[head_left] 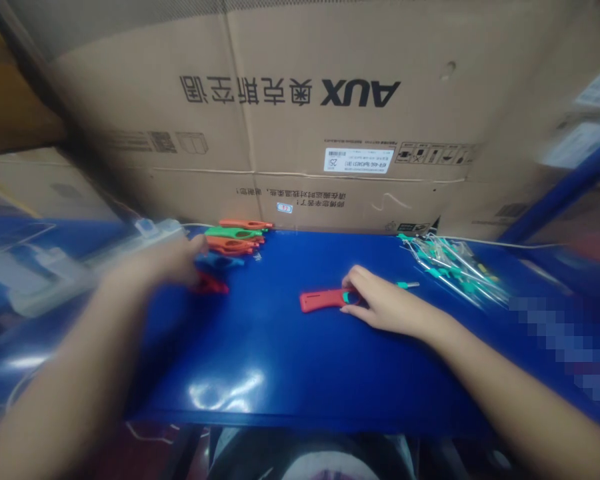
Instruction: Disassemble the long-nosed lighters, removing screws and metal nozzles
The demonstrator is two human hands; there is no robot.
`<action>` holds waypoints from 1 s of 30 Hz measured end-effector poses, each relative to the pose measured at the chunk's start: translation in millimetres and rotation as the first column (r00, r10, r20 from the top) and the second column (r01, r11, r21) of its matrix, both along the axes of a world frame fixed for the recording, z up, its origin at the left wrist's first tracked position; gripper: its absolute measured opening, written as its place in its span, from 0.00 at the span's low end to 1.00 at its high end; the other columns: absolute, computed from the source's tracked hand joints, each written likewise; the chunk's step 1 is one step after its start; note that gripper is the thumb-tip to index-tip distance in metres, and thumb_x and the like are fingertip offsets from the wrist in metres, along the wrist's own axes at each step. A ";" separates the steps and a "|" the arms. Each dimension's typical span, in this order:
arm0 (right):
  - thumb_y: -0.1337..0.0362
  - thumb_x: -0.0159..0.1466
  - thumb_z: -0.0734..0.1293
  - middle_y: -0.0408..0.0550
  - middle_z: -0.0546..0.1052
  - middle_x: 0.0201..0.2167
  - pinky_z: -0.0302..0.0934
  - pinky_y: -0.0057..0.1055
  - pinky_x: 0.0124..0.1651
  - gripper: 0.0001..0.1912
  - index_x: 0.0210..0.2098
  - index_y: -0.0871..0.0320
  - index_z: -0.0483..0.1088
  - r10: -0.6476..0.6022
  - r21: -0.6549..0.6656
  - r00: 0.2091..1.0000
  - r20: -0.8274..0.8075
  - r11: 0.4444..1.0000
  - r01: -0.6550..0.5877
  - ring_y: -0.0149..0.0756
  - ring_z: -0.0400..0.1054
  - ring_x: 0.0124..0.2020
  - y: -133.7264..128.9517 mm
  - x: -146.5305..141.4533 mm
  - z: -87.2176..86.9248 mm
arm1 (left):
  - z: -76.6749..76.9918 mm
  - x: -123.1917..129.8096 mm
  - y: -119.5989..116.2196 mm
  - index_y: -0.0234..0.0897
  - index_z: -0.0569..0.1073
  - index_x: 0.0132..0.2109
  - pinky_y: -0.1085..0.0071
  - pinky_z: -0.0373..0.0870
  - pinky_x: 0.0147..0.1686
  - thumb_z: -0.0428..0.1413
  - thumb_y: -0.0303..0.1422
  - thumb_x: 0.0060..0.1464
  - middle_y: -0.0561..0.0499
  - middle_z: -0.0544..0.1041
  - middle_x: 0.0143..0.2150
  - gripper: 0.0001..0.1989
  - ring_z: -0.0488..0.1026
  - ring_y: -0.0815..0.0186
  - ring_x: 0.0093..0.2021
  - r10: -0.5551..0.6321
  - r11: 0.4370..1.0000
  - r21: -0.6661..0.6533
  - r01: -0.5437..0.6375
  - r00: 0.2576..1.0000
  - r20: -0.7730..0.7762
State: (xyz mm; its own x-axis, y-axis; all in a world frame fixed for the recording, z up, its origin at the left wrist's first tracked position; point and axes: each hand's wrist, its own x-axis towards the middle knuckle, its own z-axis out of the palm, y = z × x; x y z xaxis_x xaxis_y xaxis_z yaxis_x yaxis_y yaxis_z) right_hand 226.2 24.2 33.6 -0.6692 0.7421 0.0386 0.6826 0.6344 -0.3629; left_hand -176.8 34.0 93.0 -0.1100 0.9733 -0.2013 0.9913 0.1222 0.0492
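Blue tabletop (290, 360) forms the work surface; cardboard (280, 40) with upside-down print stands behind it, beyond both hands. My right hand (375, 297) pinches a red handle (323, 300) between thumb and fingers near its teal part. The handle's wide end points left of this hand; a rod (413, 285) shows on the opposite side, probably leaving both ends clear of the grip. My left hand (183, 257) is blurred beside the coloured handles (233, 245), near a second red handle (213, 284); I cannot tell whether its fingers are spread or closed on anything. Loose metal rods (455, 270) with teal fittings lie beyond and right of my right hand. Separate piles, one per side, likely keep each part type within one hand's reach.
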 end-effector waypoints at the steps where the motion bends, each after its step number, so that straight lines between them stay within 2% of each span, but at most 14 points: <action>1: 0.60 0.66 0.69 0.51 0.69 0.45 0.63 0.35 0.39 0.13 0.45 0.57 0.63 -0.003 -0.001 1.000 -0.005 1.000 0.003 0.37 0.67 0.37 -0.3 0.3 0.4 | -0.4 -3.6 -1.4 0.36 0.70 0.50 0.70 0.67 0.34 0.63 0.35 0.35 0.46 0.76 0.40 0.30 0.75 0.54 0.39 -0.005 0.997 -0.076 0.002 0.999 -0.038; 3: 0.61 0.65 0.70 0.50 0.70 0.44 0.62 0.34 0.38 0.13 0.44 0.57 0.63 -0.015 -0.006 1.000 -0.002 1.000 0.015 0.37 0.66 0.37 -1.2 0.1 2.0 | -1.0 -7.1 -3.9 0.37 0.70 0.48 0.71 0.65 0.30 0.59 0.30 0.36 0.50 0.77 0.35 0.26 0.75 0.57 0.34 -0.020 0.977 -0.211 -0.001 0.995 -0.098; 5: 0.61 0.64 0.71 0.50 0.70 0.43 0.61 0.34 0.38 0.14 0.43 0.57 0.63 -0.034 -0.015 0.999 0.019 0.999 0.034 0.37 0.66 0.37 -2.4 -0.5 4.5 | -1.4 -5.3 -4.4 0.37 0.71 0.45 0.72 0.63 0.28 0.57 0.28 0.36 0.52 0.76 0.31 0.23 0.74 0.59 0.31 -0.013 0.970 -0.244 -0.009 0.996 -0.092; 9: 0.60 0.62 0.73 0.49 0.71 0.43 0.60 0.33 0.38 0.16 0.43 0.57 0.64 -0.063 -0.064 0.996 0.064 0.996 0.067 0.38 0.67 0.38 -5.6 -0.4 11.9 | -1.2 7.3 -0.8 0.37 0.72 0.38 0.72 0.63 0.30 0.59 0.28 0.37 0.52 0.74 0.27 0.15 0.73 0.58 0.31 -0.019 0.979 -0.205 0.000 0.996 -0.091; 14: 0.62 0.59 0.75 0.49 0.72 0.41 0.59 0.34 0.40 0.15 0.40 0.56 0.67 -0.050 -0.084 0.991 0.128 0.995 0.061 0.41 0.66 0.40 -10.1 1.5 21.7 | 2.4 18.1 -3.4 0.38 0.71 0.34 0.68 0.65 0.34 0.61 0.34 0.46 0.52 0.72 0.25 0.08 0.72 0.56 0.32 -0.050 0.994 -0.101 0.042 0.995 -0.081; 17: 0.62 0.58 0.75 0.49 0.73 0.40 0.58 0.35 0.39 0.14 0.38 0.56 0.67 -0.040 -0.074 0.989 0.141 0.996 0.051 0.42 0.66 0.41 -12.1 2.2 24.1 | 4.0 27.1 -10.1 0.37 0.71 0.35 0.67 0.65 0.32 0.60 0.31 0.47 0.49 0.73 0.29 0.07 0.73 0.55 0.32 -0.082 0.995 -0.060 0.076 0.992 -0.093; 19: 0.62 0.58 0.76 0.49 0.73 0.40 0.58 0.34 0.39 0.15 0.38 0.56 0.67 -0.040 -0.074 0.989 0.146 0.996 0.051 0.42 0.66 0.41 -12.6 2.6 24.5 | 1.3 40.9 -16.6 0.34 0.71 0.41 0.67 0.65 0.31 0.59 0.28 0.46 0.45 0.76 0.36 0.12 0.74 0.54 0.34 -0.110 0.994 -0.025 0.108 0.989 -0.103; 21: 0.61 0.57 0.76 0.49 0.74 0.39 0.57 0.34 0.38 0.15 0.38 0.56 0.67 -0.039 -0.082 0.987 0.155 0.995 0.052 0.42 0.66 0.40 -12.7 2.9 24.8 | -5.9 62.8 -25.5 0.35 0.70 0.47 0.65 0.67 0.33 0.59 0.30 0.49 0.41 0.75 0.46 0.17 0.75 0.54 0.38 -0.177 0.984 0.017 0.179 0.980 -0.090; 22: 0.61 0.57 0.76 0.48 0.74 0.39 0.57 0.34 0.38 0.16 0.37 0.56 0.67 -0.039 -0.085 0.986 0.160 0.995 0.053 0.41 0.66 0.39 -12.7 2.9 25.2 | -11.3 76.0 -30.9 0.38 0.70 0.49 0.65 0.68 0.37 0.59 0.33 0.53 0.43 0.74 0.50 0.16 0.75 0.55 0.42 -0.256 0.965 0.045 0.258 0.965 -0.053; 23: 0.61 0.57 0.77 0.48 0.74 0.39 0.57 0.34 0.38 0.16 0.37 0.56 0.67 -0.039 -0.085 0.986 0.164 0.995 0.053 0.41 0.66 0.39 -12.9 2.6 25.8 | -17.5 89.9 -36.6 0.39 0.70 0.49 0.65 0.69 0.40 0.59 0.39 0.56 0.44 0.73 0.51 0.15 0.75 0.56 0.43 -0.379 0.920 0.122 0.374 0.925 0.028; 25: 0.62 0.57 0.77 0.48 0.74 0.39 0.57 0.33 0.38 0.16 0.37 0.56 0.67 -0.037 -0.071 0.984 0.171 0.996 0.050 0.41 0.66 0.38 -13.7 1.3 27.3 | -31.4 116.8 -47.8 0.42 0.70 0.51 0.65 0.70 0.42 0.56 0.46 0.61 0.46 0.73 0.51 0.16 0.75 0.58 0.44 -0.576 0.814 0.233 0.533 0.792 0.201; 27: 0.62 0.57 0.77 0.48 0.73 0.38 0.56 0.33 0.38 0.16 0.36 0.56 0.66 -0.031 -0.056 0.984 0.176 0.998 0.042 0.41 0.66 0.38 -15.2 -0.9 28.5 | -44.8 138.0 -56.2 0.43 0.70 0.53 0.65 0.71 0.42 0.56 0.46 0.62 0.47 0.74 0.50 0.18 0.74 0.58 0.46 -0.663 0.748 0.291 0.597 0.689 0.291; 30: 0.61 0.58 0.77 0.48 0.73 0.39 0.56 0.33 0.38 0.16 0.37 0.56 0.66 -0.009 -0.060 0.987 0.158 0.998 0.019 0.40 0.66 0.38 -17.8 -5.4 27.4 | -60.2 154.4 -60.3 0.41 0.69 0.56 0.62 0.71 0.46 0.60 0.41 0.60 0.46 0.74 0.50 0.19 0.73 0.56 0.49 -0.753 0.657 0.344 0.671 0.590 0.289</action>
